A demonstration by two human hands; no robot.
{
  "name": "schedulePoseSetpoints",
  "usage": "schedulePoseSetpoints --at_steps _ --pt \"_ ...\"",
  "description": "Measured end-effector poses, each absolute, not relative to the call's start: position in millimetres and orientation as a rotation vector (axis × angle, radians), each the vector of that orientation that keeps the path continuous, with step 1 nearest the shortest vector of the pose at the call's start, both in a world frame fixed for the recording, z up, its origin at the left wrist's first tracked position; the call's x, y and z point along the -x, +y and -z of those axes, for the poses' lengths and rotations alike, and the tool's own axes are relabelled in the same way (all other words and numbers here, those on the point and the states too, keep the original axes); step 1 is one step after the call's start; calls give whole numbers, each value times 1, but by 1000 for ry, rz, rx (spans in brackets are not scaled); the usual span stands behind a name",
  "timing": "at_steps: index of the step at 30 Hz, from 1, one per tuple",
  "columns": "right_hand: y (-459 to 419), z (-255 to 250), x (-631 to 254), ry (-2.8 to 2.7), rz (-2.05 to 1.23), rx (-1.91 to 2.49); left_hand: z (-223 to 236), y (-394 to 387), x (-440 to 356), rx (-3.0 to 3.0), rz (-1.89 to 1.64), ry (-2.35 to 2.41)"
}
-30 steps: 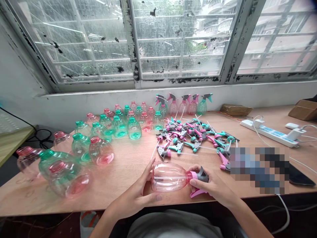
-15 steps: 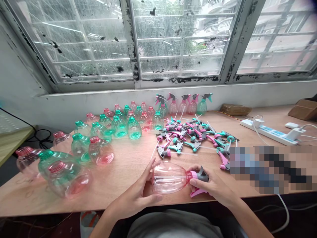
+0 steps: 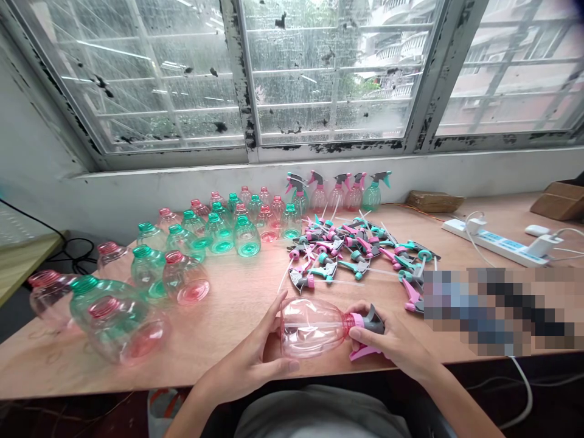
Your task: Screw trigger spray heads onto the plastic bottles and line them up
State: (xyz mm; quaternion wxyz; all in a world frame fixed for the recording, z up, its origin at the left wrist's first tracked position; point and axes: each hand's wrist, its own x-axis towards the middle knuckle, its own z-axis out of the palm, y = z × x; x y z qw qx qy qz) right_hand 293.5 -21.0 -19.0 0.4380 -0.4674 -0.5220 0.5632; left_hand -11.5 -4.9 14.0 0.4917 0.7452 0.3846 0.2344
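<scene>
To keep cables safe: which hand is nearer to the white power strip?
Right. The right hand, gripping the spray head, is left of the power strip; the left hand, beside the bottle's base, is farther left.

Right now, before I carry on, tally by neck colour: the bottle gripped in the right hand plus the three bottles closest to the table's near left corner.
Red necks: 3 (held bottle, leftmost bottle, nearest bottle)
Green necks: 1 (green bottle between the other two at that corner)
Total: 4
</scene>
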Motion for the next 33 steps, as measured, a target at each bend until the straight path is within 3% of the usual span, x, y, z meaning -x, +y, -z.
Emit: schedulePoseSetpoints --at_steps 6,33 --pt "-19 18 -294 -1340 -1289 1173 -11 -4 14 -1806 -540 965" --pt "-19 21 -292 -1245 -1371 1106 -11 -2 12 -1848 -577 921"
